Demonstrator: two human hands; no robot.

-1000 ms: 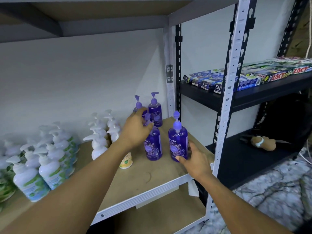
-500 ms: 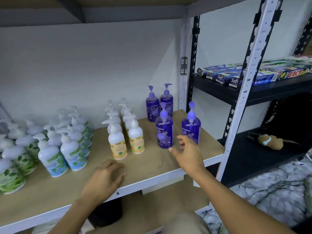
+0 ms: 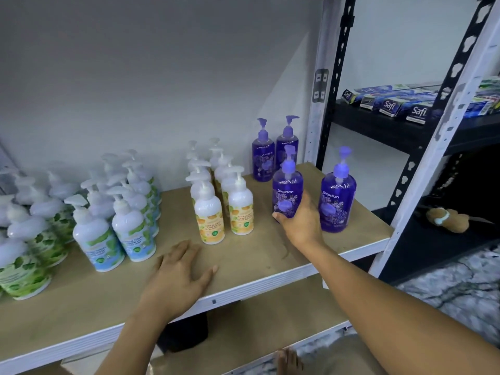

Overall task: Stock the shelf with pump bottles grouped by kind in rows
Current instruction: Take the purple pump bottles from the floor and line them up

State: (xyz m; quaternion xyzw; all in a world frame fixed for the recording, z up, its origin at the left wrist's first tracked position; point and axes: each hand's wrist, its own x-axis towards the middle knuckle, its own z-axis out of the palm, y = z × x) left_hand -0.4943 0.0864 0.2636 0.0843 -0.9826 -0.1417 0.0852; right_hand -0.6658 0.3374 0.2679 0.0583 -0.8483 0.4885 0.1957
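Purple bottle [image 3: 287, 190] is standing on the shelf [image 3: 243, 257], your right hand [image 3: 300, 224] gripping it low, left hand [image 3: 181, 269] lying flat and empty nearby; be sliding it upright, level with its neighbour [image 3: 336, 197].

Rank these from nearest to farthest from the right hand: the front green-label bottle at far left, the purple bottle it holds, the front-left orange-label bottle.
From the right hand:
1. purple bottle, gripped by it.
2. orange-label bottle, to its left.
3. green-label bottle, far left edge.
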